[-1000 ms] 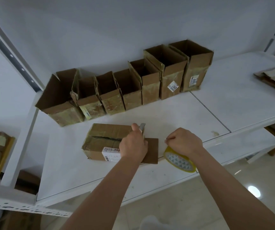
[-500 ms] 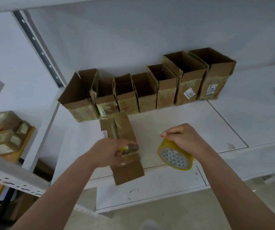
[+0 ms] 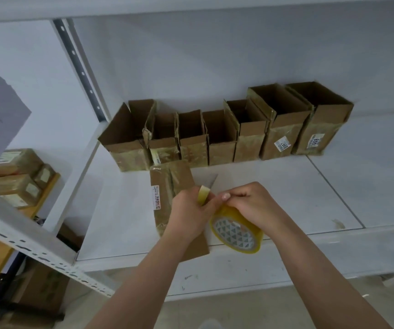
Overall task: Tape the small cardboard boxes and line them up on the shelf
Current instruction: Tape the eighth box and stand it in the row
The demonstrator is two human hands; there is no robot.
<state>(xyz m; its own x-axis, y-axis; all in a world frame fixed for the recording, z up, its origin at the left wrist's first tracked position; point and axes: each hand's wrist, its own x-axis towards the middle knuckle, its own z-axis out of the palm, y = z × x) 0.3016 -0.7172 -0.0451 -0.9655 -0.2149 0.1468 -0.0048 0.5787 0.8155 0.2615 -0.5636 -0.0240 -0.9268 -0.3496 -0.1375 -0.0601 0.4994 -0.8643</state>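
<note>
Tape end pulled from the roll over a box.
The tape strip [image 3: 203, 195] is pinched by the left hand [image 3: 188, 216]; the tape roll [image 3: 236, 230] is gripped by the right hand [image 3: 250, 204], above the box [image 3: 167, 186] at frame centre; 7 open boxes [image 3: 224, 136] are lined behind.

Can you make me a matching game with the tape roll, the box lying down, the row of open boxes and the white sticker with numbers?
Things:
1. tape roll
2. box lying down
3. row of open boxes
4. white numbered sticker

Places:
A. standing along the back wall
B. under the right hand, at the shelf's front edge
C. on the rightmost standing box
D. flat on the shelf, under the left hand

Pairs: 1-B, 2-D, 3-A, 4-C
</note>
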